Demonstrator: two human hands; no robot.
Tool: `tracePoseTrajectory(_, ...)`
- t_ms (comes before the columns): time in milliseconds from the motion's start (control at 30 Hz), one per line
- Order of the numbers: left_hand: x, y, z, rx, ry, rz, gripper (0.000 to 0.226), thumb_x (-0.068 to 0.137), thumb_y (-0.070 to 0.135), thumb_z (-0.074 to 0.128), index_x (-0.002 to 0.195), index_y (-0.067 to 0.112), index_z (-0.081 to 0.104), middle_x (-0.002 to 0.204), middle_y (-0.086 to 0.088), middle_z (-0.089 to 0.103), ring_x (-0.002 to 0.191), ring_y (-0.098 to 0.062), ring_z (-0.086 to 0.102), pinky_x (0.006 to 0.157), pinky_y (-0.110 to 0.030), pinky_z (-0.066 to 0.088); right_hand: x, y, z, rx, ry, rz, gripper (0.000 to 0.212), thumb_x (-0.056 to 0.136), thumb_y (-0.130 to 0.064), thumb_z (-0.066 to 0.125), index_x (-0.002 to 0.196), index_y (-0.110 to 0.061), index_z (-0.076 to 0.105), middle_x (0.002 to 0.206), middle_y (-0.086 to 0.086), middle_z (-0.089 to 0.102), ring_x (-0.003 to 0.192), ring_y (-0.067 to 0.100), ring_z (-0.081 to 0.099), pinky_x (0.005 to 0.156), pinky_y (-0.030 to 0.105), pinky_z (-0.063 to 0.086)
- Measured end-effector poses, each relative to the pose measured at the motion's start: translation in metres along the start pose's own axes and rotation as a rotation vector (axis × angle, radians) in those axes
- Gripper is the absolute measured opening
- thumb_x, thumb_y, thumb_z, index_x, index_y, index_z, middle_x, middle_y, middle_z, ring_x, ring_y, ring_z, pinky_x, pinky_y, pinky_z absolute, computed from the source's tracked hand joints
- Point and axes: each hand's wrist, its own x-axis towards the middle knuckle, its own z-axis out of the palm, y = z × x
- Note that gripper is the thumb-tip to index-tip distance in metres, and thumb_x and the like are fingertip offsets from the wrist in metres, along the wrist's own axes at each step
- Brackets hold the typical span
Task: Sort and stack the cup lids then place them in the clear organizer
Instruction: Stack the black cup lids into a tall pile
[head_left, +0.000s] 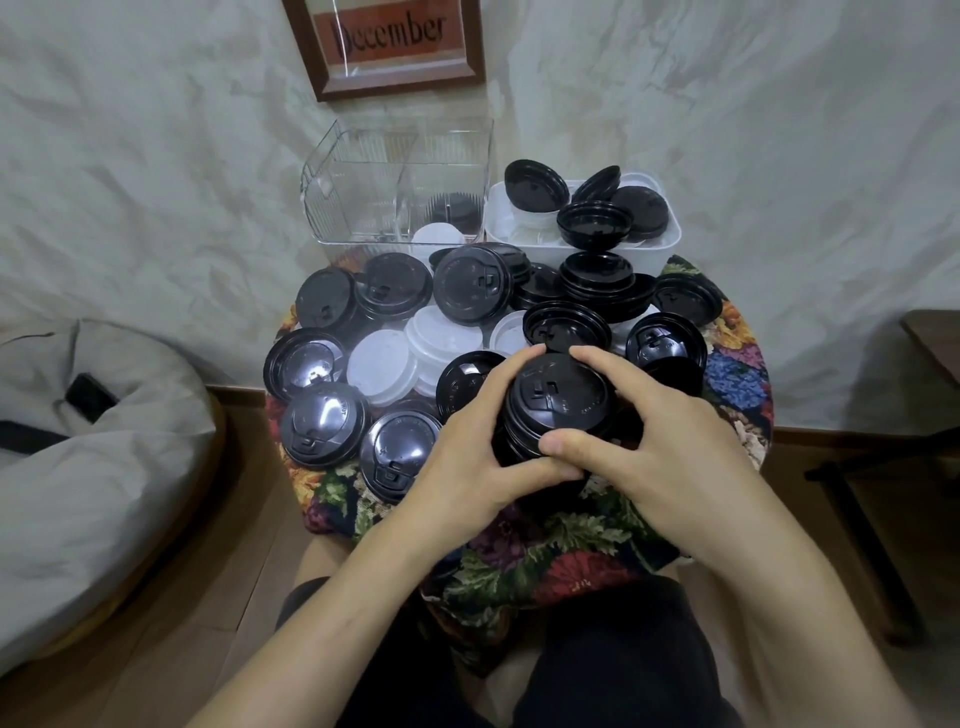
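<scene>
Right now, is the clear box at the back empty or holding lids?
Not empty: the clear organizer holds a white lid and black lids behind it in its right compartment; its left compartment shows none.

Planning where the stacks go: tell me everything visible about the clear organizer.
The clear organizer is a transparent plastic box with ribbed walls and a divider. It stands upright at the far side of the table, by the wall, just left of the white bin. Its right compartment holds a white lid with black lids behind it.
</scene>
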Motion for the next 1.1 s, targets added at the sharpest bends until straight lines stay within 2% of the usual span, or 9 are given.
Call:
tracePoseTrajectory(133, 0.000, 0.000, -0.003, 0.015, -0.038, 0.001, 0.091, 0.080, 0.027, 0.089, 0.154, 0.039, 0.037, 0.136, 0.022, 0.063, 0.127, -0.001, 0.059, 0.105, -0.016, 0.042, -0.001, -0.001, 0.002, 0.003, 0.035, 0.010, 0.085, 0.070, -0.078, 0.064, 0.149, -0.056, 0.039, 0.126, -0.027, 0.062, 0.125, 0.011, 0.058, 0.107, 0.040, 0.045)
tracePoseTrajectory(300, -0.001, 0.005, -0.009, -0.002, -0.090, -0.025, 0.091, 0.080, 0.036, 0.084, 0.155, 0.042, 0.033, 0.138, 0.029, 0.059, 0.131, 0.003, 0.055, 0.106, -0.012, 0.039, 0.006, 0.012, -0.003, 0.161, -0.023, -0.023, 0.085, 0.066, -0.082, 0.072, 0.143, -0.057, 0.048, 0.123, -0.036, 0.064, 0.123, -0.006, 0.057, 0.107, 0.033, 0.048)
tracePoseTrajectory(400, 0.000, 0.007, -0.012, 0.002, -0.109, -0.030, 0.090, 0.082, 0.035, 0.084, 0.155, 0.043, 0.033, 0.140, 0.027, 0.059, 0.132, 0.001, 0.055, 0.110, -0.021, 0.040, 0.007, 0.017, -0.007, 0.352, -0.108, -0.053, 0.069, 0.081, -0.059, 0.070, 0.147, -0.047, 0.052, 0.127, -0.040, 0.062, 0.122, -0.014, 0.057, 0.108, 0.026, 0.049)
tracePoseTrajectory(500, 0.001, 0.007, -0.014, 0.020, -0.114, -0.021, 0.091, 0.080, 0.041, 0.085, 0.155, 0.046, 0.032, 0.141, 0.029, 0.057, 0.133, 0.002, 0.053, 0.114, -0.030, 0.040, 0.006, 0.021, -0.006, 0.449, -0.127, -0.074, 0.063, 0.086, -0.043, 0.068, 0.147, -0.040, 0.052, 0.130, -0.037, 0.062, 0.125, -0.012, 0.057, 0.105, 0.019, 0.049)
tracePoseTrajectory(600, 0.001, 0.007, -0.016, 0.016, -0.127, -0.001, 0.093, 0.078, 0.061, 0.081, 0.155, 0.048, 0.031, 0.143, 0.033, 0.053, 0.135, 0.004, 0.051, 0.115, -0.029, 0.040, 0.008, 0.024, -0.003, 0.480, -0.101, -0.080, 0.061, 0.084, -0.039, 0.070, 0.143, -0.036, 0.055, 0.129, -0.033, 0.065, 0.126, -0.009, 0.058, 0.104, 0.017, 0.048)
tracePoseTrajectory(700, 0.000, 0.008, -0.014, -0.007, -0.114, 0.018, 0.091, 0.079, 0.085, 0.058, 0.157, 0.048, 0.028, 0.148, 0.036, 0.047, 0.140, 0.005, 0.045, 0.113, -0.022, 0.037, 0.011, 0.027, -0.005, 0.452, -0.093, -0.086, 0.062, 0.082, -0.041, 0.072, 0.142, -0.039, 0.056, 0.128, -0.036, 0.064, 0.126, -0.011, 0.056, 0.108, 0.017, 0.046)
tracePoseTrajectory(800, -0.001, 0.007, -0.011, -0.033, -0.076, 0.009, 0.079, 0.090, 0.069, 0.061, 0.158, 0.052, 0.025, 0.154, 0.036, 0.040, 0.144, 0.007, 0.038, 0.117, -0.027, 0.033, 0.011, 0.028, -0.007, 0.438, -0.111, -0.073, 0.067, 0.084, -0.043, 0.073, 0.147, -0.039, 0.052, 0.133, -0.037, 0.061, 0.130, -0.014, 0.052, 0.114, 0.023, 0.044)
tracePoseTrajectory(933, 0.000, 0.008, -0.010, -0.053, -0.086, -0.009, 0.069, 0.091, 0.054, 0.063, 0.153, 0.048, 0.035, 0.143, 0.036, 0.052, 0.136, 0.006, 0.049, 0.105, -0.010, 0.037, 0.008, 0.031, -0.007, 0.432, -0.179, -0.071, 0.073, 0.089, -0.044, 0.071, 0.155, -0.041, 0.042, 0.145, -0.033, 0.055, 0.138, -0.010, 0.046, 0.121, 0.036, 0.039)
tracePoseTrajectory(1100, -0.001, 0.003, -0.006, -0.063, -0.079, -0.013, 0.071, 0.090, 0.055, 0.063, 0.153, 0.044, 0.035, 0.144, 0.029, 0.054, 0.137, -0.002, 0.050, 0.111, -0.029, 0.038, 0.008, 0.033, -0.007, 0.418, -0.215, -0.088, 0.074, 0.090, -0.043, 0.070, 0.157, -0.041, 0.037, 0.146, -0.039, 0.049, 0.140, -0.013, 0.041, 0.123, 0.036, 0.035)
